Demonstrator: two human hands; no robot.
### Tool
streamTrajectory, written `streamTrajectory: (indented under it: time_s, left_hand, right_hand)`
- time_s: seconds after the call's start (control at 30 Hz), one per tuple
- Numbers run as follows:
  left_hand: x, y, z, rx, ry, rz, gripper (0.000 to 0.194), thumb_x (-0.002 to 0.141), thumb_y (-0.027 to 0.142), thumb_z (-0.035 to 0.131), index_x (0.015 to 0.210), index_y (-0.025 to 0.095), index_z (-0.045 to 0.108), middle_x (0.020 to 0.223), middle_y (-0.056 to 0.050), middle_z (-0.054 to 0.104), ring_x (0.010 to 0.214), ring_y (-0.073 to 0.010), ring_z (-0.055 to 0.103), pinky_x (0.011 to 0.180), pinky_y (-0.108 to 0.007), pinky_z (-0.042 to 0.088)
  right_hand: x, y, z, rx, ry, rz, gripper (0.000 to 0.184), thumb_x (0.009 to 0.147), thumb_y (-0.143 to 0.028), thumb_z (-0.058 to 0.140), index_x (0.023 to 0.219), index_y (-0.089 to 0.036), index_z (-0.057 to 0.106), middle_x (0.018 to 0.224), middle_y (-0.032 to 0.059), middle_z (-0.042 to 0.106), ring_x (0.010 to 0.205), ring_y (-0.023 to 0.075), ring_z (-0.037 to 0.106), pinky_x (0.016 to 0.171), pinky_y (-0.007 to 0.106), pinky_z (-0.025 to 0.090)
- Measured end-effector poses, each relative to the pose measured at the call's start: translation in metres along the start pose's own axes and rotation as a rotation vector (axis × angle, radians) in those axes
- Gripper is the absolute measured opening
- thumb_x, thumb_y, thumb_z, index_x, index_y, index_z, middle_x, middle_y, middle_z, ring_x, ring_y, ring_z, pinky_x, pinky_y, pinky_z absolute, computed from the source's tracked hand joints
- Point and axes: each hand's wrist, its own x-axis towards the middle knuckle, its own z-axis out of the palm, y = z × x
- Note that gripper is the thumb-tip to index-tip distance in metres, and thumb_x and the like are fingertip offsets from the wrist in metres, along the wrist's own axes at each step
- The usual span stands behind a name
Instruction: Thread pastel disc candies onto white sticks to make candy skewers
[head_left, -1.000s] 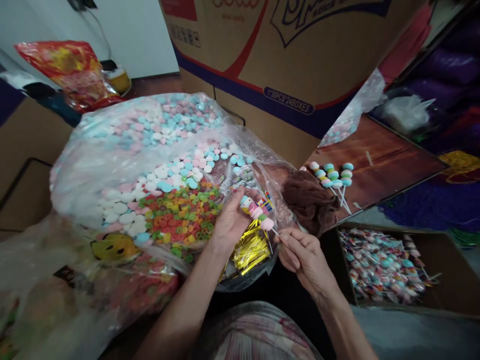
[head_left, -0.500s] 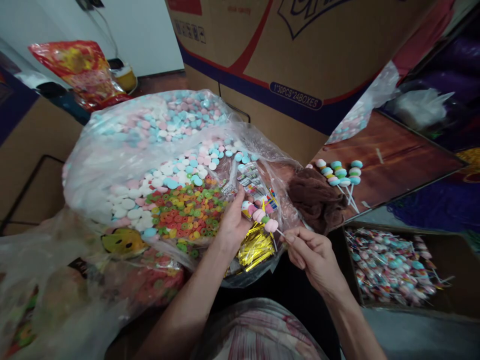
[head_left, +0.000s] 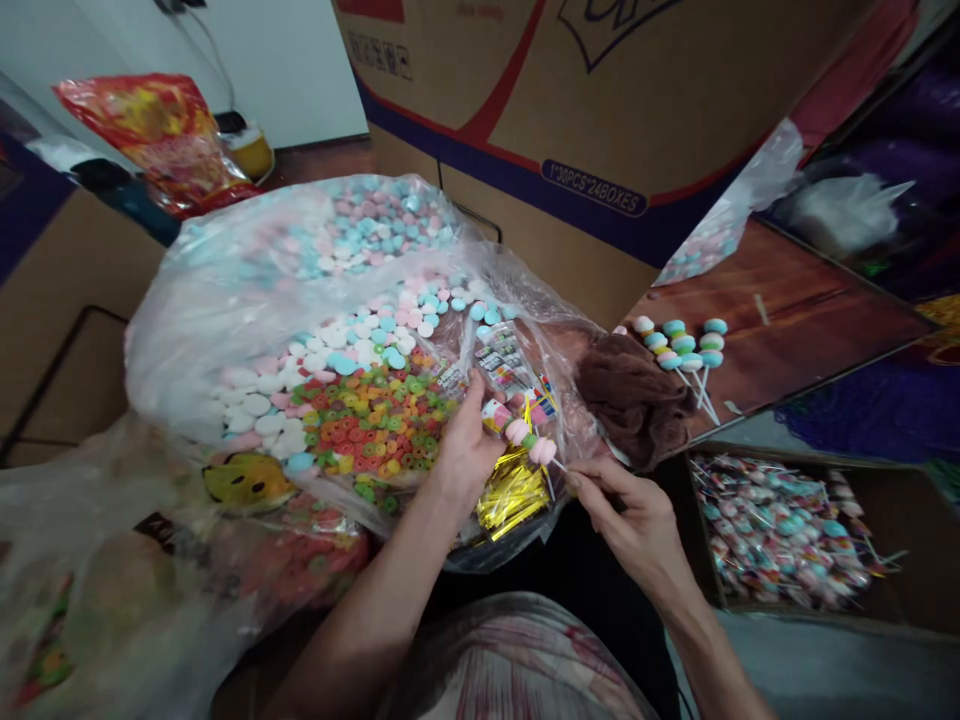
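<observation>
The left hand (head_left: 469, 440) curls round the upper end of a pink-and-green candy skewer (head_left: 531, 441) on a thin white stick; its fingers hide part of the top candies. The right hand (head_left: 626, 510), lower down, pinches the stick between thumb and forefinger, the tip lost behind them. Just below the left hand lies a bundle of shiny gold foil strips (head_left: 514, 497), partly covered by the skewer. Flat clear printed packets (head_left: 504, 358) sit just beyond that hand, their lettering too small to read.

Left of the left hand, a large clear plastic bag (head_left: 195, 300) holds pastel pink, blue and white round candies (head_left: 382, 215), blurred where the film clouds. Between these and the hand spread multicoloured gummy rings (head_left: 375, 430). To the right of the right hand, an open brown cardboard box (head_left: 919, 570) contains a heap of wrapped candy sticks (head_left: 780, 535). Beyond both hands stands a big printed brown carton (head_left: 480, 215), cut off at the top.
</observation>
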Motion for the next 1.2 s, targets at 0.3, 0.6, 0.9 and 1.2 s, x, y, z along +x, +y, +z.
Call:
streamTrajectory:
  time_s: [0.3, 0.6, 0.9, 1.2]
  left_hand:
    - [-0.002, -0.011, 0.001, 0.01, 0.028, 0.029, 0.032, 0.09, 0.044, 0.057, 0.074, 0.016, 0.056, 0.055, 0.002, 0.054, 0.051, -0.013, 0.061, 0.056, -0.025, 0.052]
    - [-0.003, -0.016, -0.004, 0.136, -0.064, 0.064, 0.032, 0.082, 0.043, 0.069, 0.073, 0.015, 0.057, 0.053, 0.004, 0.053, 0.043, -0.0076, 0.051, 0.047, -0.018, 0.043]
    - [-0.003, -0.01, -0.001, 0.11, -0.041, 0.117, 0.038, 0.081, 0.048, 0.068, 0.07, 0.016, 0.053, 0.057, 0.003, 0.055, 0.054, -0.0108, 0.06, 0.052, -0.021, 0.047]
    - [-0.008, -0.018, -0.007, 0.245, -0.278, -0.005, 0.041, 0.075, 0.048, 0.074, 0.066, 0.014, 0.055, 0.056, 0.002, 0.056, 0.055, -0.0114, 0.061, 0.048, -0.018, 0.04]
  right_hand:
    - [-0.002, 0.009, 0.011, -0.227, 0.05, -0.275, 0.013, 0.093, -0.015, 0.055, 0.097, -0.015, 0.068, 0.073, 0.003, 0.071, 0.057, 0.0099, 0.063, 0.058, 0.018, 0.049]
    - [-0.001, 0.003, 0.015, -0.405, 0.063, -0.401, 0.017, 0.095, -0.013, 0.051, 0.098, -0.016, 0.068, 0.072, 0.0058, 0.072, 0.056, 0.0129, 0.066, 0.057, 0.022, 0.051]
    - [-0.009, -0.005, 0.027, -0.492, 0.106, -0.499, 0.016, 0.093, -0.009, 0.052, 0.1, -0.014, 0.066, 0.071, 0.0065, 0.071, 0.057, 0.0135, 0.065, 0.061, 0.025, 0.052]
    - [0.003, 0.007, 0.029, -0.454, 0.143, -0.476, 0.018, 0.094, -0.01, 0.051, 0.102, -0.013, 0.067, 0.071, 0.0071, 0.071, 0.057, 0.0144, 0.066, 0.058, 0.024, 0.051]
